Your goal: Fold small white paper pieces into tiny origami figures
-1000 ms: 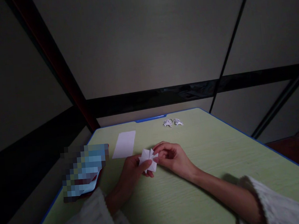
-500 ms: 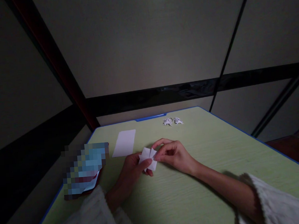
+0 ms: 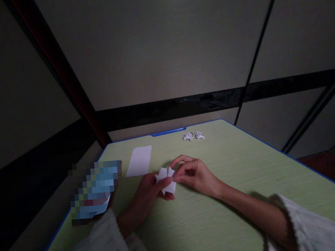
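Observation:
A small white folded paper piece [image 3: 165, 177] with several flaps is held just above the pale green table [image 3: 221, 214]. My left hand [image 3: 149, 194] grips it from below, thumb pressed on its front. My right hand [image 3: 193, 173] pinches its right flap between thumb and fingertips. Both arms wear white knitted sleeves.
A flat white sheet of paper [image 3: 139, 160] lies beyond my left hand. Two small folded paper figures [image 3: 193, 136] sit near the table's far blue edge. A blurred-out blue object [image 3: 94, 189] rests at the left edge. Dark walls and a frame stand behind the table.
The paper piece and both hands have shifted slightly away from me. My right fingers have tightened on the right flap.

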`<state>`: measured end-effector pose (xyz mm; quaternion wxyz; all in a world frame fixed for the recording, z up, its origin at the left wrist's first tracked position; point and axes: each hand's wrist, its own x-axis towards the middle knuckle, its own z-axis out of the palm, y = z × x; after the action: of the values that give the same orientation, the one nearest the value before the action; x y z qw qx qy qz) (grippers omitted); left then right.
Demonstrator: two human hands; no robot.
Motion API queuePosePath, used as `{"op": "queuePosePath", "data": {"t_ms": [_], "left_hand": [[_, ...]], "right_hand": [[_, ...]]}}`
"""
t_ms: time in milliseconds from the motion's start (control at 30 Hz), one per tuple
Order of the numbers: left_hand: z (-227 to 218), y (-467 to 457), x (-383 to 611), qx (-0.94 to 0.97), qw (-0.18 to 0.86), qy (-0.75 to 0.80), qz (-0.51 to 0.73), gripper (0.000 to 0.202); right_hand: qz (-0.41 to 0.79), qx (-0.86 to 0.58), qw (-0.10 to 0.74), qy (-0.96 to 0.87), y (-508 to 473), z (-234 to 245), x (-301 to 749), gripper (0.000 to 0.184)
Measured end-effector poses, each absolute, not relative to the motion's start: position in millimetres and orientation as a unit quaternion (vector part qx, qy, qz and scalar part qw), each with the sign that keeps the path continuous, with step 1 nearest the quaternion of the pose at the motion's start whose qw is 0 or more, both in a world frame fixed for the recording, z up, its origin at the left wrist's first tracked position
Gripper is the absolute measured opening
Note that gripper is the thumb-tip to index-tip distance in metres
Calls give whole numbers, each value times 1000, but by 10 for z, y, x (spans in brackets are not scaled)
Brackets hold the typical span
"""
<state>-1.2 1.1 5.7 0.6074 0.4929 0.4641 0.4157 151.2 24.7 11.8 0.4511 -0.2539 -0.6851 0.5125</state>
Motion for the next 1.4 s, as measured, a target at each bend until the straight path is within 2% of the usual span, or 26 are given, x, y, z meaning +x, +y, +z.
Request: {"op": "queuePosePath", "data": {"t_ms": [400,467,567,733,933,1100,1400], "left_hand": [[61,-6,2,450,616,471,444,16],[46,-5,1,456,600,473,456,17],[38,-7,-4,470,572,486,465,18],[98,-22,15,494,533,514,455,17],[125,-32,50,534,478,548,431,19],[96,-28,37,504,509,541,440,16],[-6,-11,3,460,578,486,468,13]], "right_hand": [[466,-236,466,-714,236,118,1523,8],[488,-253,479,-685,245,118,1514,6],[538,-299,484,-622,257,132,1497,16],[600,-347,428,-579,252,136,1474,26],[647,-351,392,-553,215,110,1432,19],[643,-349,401,-551,215,97,1429,12],[590,-362,392,-606,225,84,1440,14]]}}
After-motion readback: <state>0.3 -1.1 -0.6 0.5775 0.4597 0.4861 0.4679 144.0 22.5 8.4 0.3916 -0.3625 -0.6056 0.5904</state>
